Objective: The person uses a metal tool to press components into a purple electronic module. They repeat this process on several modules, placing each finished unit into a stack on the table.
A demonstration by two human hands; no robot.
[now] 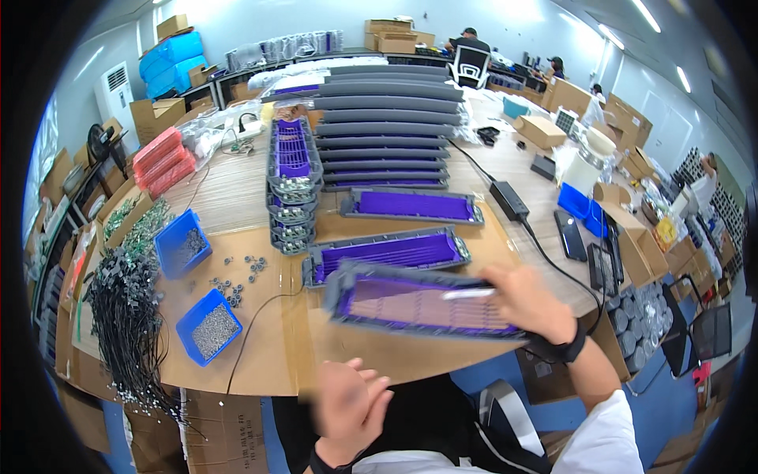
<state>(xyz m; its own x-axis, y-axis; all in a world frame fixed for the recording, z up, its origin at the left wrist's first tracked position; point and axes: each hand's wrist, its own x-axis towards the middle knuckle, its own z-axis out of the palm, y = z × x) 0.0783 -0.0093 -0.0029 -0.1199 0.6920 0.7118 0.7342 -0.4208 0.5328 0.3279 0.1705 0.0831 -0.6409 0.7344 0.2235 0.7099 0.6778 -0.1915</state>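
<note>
My right hand point(529, 300) grips the right end of a long grey frame with purple inner edges point(355, 312), tilted above the cardboard-covered table. Through its thin purple bars the cardboard shows. At that hand's fingertips is a slim white stick-like piece point(470, 293); whether it is pinched there I cannot tell. Near the table's front edge, my left hand point(351, 403) is raised, partly blurred, with its fingers loosely bent and apart and nothing visible in them. Just behind the held frame lies a similar grey and purple housing point(387, 257), and another housing point(414, 206) lies farther back.
Stacked grey housings point(383, 114) fill the back middle, beside a housing stack with circuit boards point(292, 213). At left are blue bins point(183, 243) of small parts, loose grey pieces point(229, 288) and black cables point(126, 332). A power adapter point(509, 201) and phone point(570, 235) lie right.
</note>
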